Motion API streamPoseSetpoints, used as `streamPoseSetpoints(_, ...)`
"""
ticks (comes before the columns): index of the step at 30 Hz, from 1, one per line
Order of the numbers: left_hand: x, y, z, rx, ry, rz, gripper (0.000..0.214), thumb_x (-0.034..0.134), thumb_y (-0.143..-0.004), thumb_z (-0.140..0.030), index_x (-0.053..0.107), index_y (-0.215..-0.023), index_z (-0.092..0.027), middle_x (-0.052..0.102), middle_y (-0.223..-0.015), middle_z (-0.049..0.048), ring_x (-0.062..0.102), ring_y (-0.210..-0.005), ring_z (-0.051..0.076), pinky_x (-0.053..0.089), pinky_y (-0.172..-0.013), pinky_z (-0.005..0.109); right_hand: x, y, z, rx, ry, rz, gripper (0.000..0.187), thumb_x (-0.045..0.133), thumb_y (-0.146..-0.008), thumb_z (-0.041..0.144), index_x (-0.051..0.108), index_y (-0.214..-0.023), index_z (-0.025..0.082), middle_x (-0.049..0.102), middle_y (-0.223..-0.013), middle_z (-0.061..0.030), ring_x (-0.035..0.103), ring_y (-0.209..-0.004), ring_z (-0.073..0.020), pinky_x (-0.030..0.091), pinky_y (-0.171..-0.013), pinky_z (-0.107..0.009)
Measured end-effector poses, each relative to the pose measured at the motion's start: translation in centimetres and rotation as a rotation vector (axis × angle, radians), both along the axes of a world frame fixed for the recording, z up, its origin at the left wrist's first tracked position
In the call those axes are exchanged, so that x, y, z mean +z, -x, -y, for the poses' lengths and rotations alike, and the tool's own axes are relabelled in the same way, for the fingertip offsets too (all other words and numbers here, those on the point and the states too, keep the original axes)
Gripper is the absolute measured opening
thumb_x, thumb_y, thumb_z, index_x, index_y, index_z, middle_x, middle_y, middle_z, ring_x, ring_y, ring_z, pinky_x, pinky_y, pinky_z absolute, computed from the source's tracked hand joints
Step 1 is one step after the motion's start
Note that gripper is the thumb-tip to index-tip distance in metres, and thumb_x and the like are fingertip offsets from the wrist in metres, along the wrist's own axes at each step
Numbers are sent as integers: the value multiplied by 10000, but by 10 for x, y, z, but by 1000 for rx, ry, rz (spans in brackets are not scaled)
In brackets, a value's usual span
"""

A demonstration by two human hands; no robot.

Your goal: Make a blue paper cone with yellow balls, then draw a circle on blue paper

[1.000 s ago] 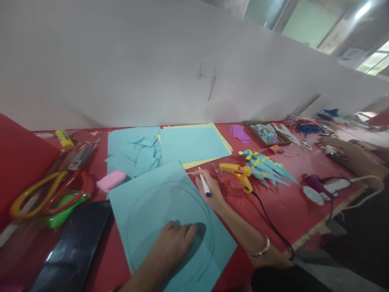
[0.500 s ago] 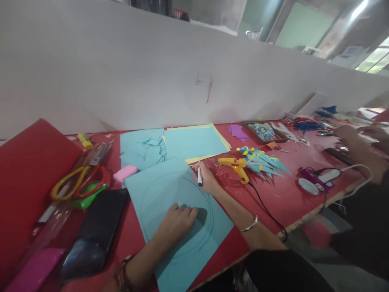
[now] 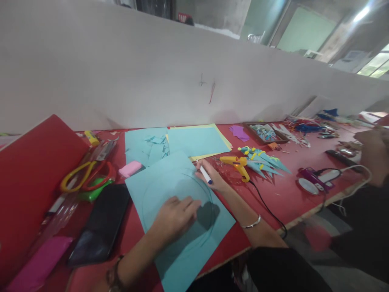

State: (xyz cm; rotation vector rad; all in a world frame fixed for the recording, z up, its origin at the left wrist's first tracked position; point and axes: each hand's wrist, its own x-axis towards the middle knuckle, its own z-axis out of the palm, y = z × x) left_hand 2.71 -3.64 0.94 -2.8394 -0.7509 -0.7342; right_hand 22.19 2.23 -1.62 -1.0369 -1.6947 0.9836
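My right hand (image 3: 214, 177) is closed around a white marker (image 3: 206, 173) with a dark blue end, at the upper right edge of a light-blue paper sheet (image 3: 170, 178). Large, rough circle lines are drawn on that sheet. Over the sheet's middle, my left hand (image 3: 178, 215) is slightly blurred, its knuckles up and its fingertips hidden beneath. Its shadow falls to the right, apart from the fingers, so the hand seems lifted off the paper. Just right of my right hand lies a yellow glue gun (image 3: 235, 162) with a black cord.
At left lie scissors (image 3: 77, 178), a black phone (image 3: 100, 227), a pink block (image 3: 130, 168) and a red board (image 3: 36, 182). Behind are more paper sheets (image 3: 197, 140). A blue paper ornament (image 3: 264, 160) and a tray of scraps (image 3: 264, 133) sit right, where a co-worker's hands (image 3: 373, 150) show.
My left hand has risen off the paper, its shadow now separate. The marker in my right hand has tilted, its dark blue end swinging to the right. The view has shifted slightly.
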Motion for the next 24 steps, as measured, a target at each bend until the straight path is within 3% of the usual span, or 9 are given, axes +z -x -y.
streamPoseSetpoints(2,20,14,-6,154,12,128,191,389,-839,-159,545,-938,-209,649,-765,-16,570,-553,100,394,-527,230,12,-1,-1,-18,-63,43,158,512,-785,250,364,-823,212,342,-689,44,305,-538,-88,274,-524,-222)
streamPoseSetpoints(5,46,39,-20,543,157,132,278,429,-835,-301,514,-1083,-211,624,-1050,39,559,-526,90,394,-472,223,37,0,-5,13,-105,138,118,491,-797,235,378,-815,208,335,-665,48,307,-550,-90,284,-540,-220)
streamPoseSetpoints(8,58,59,-31,742,305,130,486,457,-813,-414,401,-1237,-183,515,-1243,100,612,-730,160,443,-537,247,63,7,-8,119,-73,229,59,448,-807,199,394,-785,207,352,-655,48,301,-544,-86,283,-528,-210)
streamPoseSetpoints(12,52,71,-34,758,545,218,760,497,-773,-503,178,-1366,-151,440,-1327,139,591,-921,204,481,-737,300,83,23,-11,355,-83,287,92,414,-786,123,402,-748,207,393,-651,49,339,-557,-79,305,-549,-203)
streamPoseSetpoints(15,44,73,-31,762,672,267,849,538,-745,-501,109,-1388,-149,545,-1197,140,591,-946,215,472,-781,317,85,32,-17,454,-83,317,95,401,-788,128,409,-739,209,409,-650,47,370,-563,-79,326,-556,-201)
streamPoseSetpoints(17,39,75,-27,785,755,318,803,543,-750,-463,144,-1378,-164,631,-1021,94,623,-830,191,483,-725,291,87,35,-20,425,-119,360,63,431,-797,177,421,-744,209,432,-670,42,376,-570,-81,338,-567,-206)
streamPoseSetpoints(20,33,81,-17,809,858,456,724,524,-761,-414,188,-1361,-191,667,-895,44,634,-710,163,487,-642,247,103,38,-14,253,-253,400,85,501,-793,270,453,-762,208,471,-718,26,398,-604,-91,358,-598,-225)
streamPoseSetpoints(22,27,86,-8,830,877,505,677,504,-764,-397,228,-1348,-196,670,-918,47,635,-712,161,486,-624,237,121,43,4,143,-347,369,92,505,-801,294,489,-777,207,493,-742,17,440,-645,-99,384,-642,-242)
streamPoseSetpoints(24,19,90,2,865,786,453,606,475,-776,-388,290,-1322,-202,671,-877,25,622,-657,143,475,-600,219,139,49,34,155,-385,292,115,501,-805,323,545,-786,218,527,-758,21,502,-704,-101,412,-713,-257)
